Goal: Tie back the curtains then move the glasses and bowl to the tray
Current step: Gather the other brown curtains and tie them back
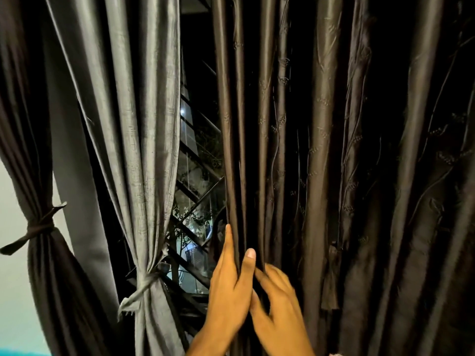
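Both hands are bunching the dark brown curtain (321,150): left hand (228,286) grips its leading folds with the thumb wrapped over the front, right hand (277,301) has its fingers curled into the pleats just beside it. That panel hangs loose, no tie on it yet. To the left, the grey curtain (144,150) is knotted with its tie (140,286), and so is the far dark curtain (38,163). So I'd guess the curtain part is mostly done. Glasses, bowl, tray: nowhere in view.
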